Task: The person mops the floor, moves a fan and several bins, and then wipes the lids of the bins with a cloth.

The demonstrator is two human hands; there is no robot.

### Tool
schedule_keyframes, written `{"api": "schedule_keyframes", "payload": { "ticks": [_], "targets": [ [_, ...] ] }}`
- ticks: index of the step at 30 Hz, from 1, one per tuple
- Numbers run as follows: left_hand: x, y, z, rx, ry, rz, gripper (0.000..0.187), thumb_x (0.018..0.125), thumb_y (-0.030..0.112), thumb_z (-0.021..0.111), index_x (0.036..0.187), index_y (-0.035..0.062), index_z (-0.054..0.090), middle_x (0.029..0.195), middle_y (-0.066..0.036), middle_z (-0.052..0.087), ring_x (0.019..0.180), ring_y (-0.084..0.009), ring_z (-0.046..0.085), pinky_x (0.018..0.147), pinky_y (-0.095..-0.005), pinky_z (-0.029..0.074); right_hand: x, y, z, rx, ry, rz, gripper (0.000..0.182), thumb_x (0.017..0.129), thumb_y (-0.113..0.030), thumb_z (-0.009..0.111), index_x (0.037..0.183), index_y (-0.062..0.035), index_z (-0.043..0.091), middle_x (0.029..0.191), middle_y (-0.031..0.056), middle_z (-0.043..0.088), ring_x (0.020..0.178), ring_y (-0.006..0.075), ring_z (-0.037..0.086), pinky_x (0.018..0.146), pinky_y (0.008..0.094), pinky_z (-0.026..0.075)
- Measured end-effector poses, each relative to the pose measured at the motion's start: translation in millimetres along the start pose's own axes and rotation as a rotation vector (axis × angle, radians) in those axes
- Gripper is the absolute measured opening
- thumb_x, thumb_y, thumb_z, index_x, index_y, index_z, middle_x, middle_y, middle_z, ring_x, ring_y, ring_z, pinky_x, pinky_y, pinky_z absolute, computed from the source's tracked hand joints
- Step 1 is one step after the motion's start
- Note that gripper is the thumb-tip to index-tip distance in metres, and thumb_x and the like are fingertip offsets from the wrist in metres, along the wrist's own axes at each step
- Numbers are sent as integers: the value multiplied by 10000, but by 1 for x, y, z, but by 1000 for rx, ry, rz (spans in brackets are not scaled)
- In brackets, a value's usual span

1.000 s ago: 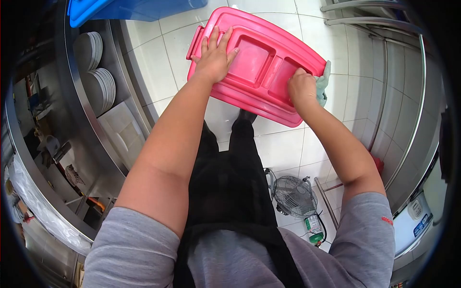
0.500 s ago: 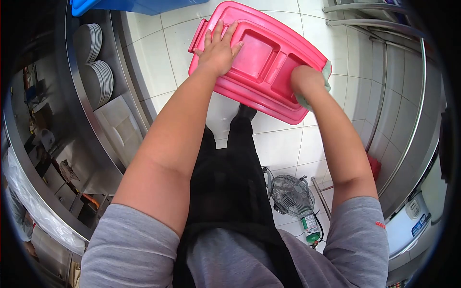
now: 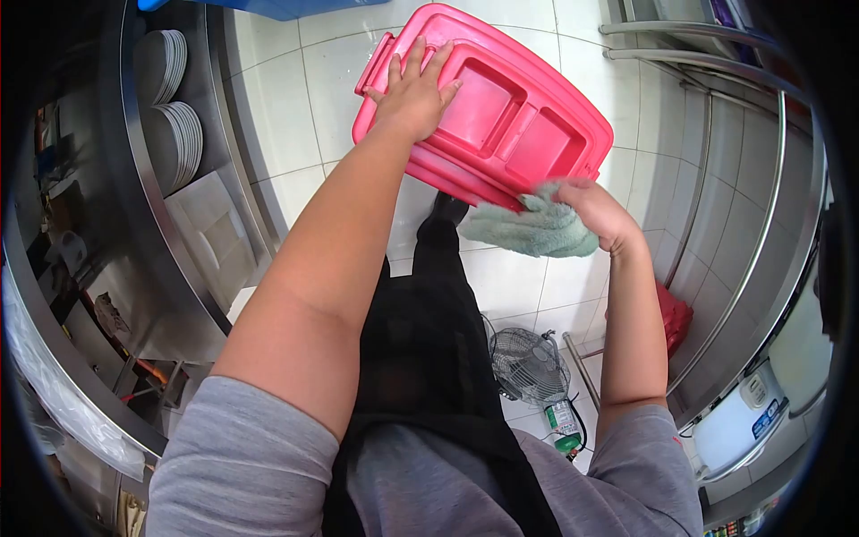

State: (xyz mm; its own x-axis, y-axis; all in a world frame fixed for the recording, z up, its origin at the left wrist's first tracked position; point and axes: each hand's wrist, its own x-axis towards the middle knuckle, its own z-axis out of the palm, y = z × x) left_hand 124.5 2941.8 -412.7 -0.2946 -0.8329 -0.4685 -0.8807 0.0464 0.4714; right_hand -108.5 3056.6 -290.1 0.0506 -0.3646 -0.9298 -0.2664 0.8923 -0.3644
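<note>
A pink plastic lid (image 3: 483, 106) with recessed panels tops a bin in front of me, tilted in view above the tiled floor. My left hand (image 3: 412, 100) lies flat on the lid's left part, fingers spread, holding nothing. At the lid's near right edge, my right hand (image 3: 598, 210) grips a pale green cloth (image 3: 537, 224). The cloth hangs in folds beside the rim, and part of it covers that edge. My right fingertips are partly hidden by the cloth.
Stacked white plates (image 3: 183, 143) stand on a steel shelf at the left. A blue container (image 3: 286, 7) is at the top edge. Metal rails (image 3: 707, 63) run along the right. On the floor are a fan (image 3: 530, 365), a green canister (image 3: 564, 425) and a red bag (image 3: 673, 318).
My right hand has moved from the lid's right end down to its near right edge, bringing the green cloth with it. My left hand stays on the lid.
</note>
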Motion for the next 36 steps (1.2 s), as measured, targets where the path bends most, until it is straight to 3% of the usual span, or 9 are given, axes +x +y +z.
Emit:
{"api": "schedule_keyframes", "payload": {
  "ticks": [3,5,10,16,20,27,30,32,36],
  "targets": [
    [0,2,-1,13,-12,-20,596,966,541,394,1499,417,156,1606,-1,47,1468,-325,72,1079,-718,167,20,-27,30,-100,80,-324,381,865,-164,507,1186,16,605,1089,161,653,933,219,644,849,321,495],
    [0,2,-1,19,-5,-16,597,966,543,393,1499,416,156,1606,-2,46,1467,-328,75,1078,-719,169,63,-29,57,-661,424,-595,404,866,-169,515,1229,-14,598,1152,192,634,1002,263,650,894,354,495],
    [1,2,1,21,-13,-18,599,966,541,396,1499,417,154,1606,-3,44,1465,-337,82,1077,-720,171,92,-48,106,-1230,405,-119,392,857,-205,499,1183,-47,650,1288,184,571,1054,326,638,902,415,510],
    [0,3,-1,22,0,2,610,970,521,417,1506,391,158,1605,-20,45,1454,-377,97,1055,-738,181,90,-81,84,-1252,3,-71,391,827,-223,484,1086,-15,691,1157,192,647,1020,321,653,890,426,509],
    [1,4,0,26,-4,-2,618,969,519,423,1508,387,152,1606,-20,43,1455,-374,98,1058,-736,178,100,-72,68,-1222,8,-69,382,816,-257,524,1104,-79,703,1106,148,682,1032,269,659,896,404,501],
    [2,6,-1,58,-12,-1,625,972,506,425,1512,375,139,1605,-33,51,1458,-355,104,1056,-730,193,9,69,65,-728,-509,-29,417,802,-294,491,934,46,691,1022,284,645,932,381,638,868,422,491],
    [6,4,1,56,7,33,638,967,496,441,1514,364,139,1604,-42,58,1456,-354,121,1064,-718,198,25,192,43,-667,-384,-115,378,856,-257,472,968,30,690,953,261,669,893,340,650,856,395,500],
    [12,-8,12,31,77,118,648,961,489,461,1514,351,154,1605,-42,57,1450,-373,135,1078,-695,205,27,232,29,574,38,257,328,912,-210,482,1119,-5,631,981,195,660,888,274,649,833,358,505],
    [13,-8,13,48,119,205,647,970,437,473,1521,292,166,1594,-108,83,1441,-384,155,1137,-562,209,54,232,15,869,395,105,373,923,-189,535,1254,-18,511,1056,135,618,936,223,618,818,336,499]
  ]
}}
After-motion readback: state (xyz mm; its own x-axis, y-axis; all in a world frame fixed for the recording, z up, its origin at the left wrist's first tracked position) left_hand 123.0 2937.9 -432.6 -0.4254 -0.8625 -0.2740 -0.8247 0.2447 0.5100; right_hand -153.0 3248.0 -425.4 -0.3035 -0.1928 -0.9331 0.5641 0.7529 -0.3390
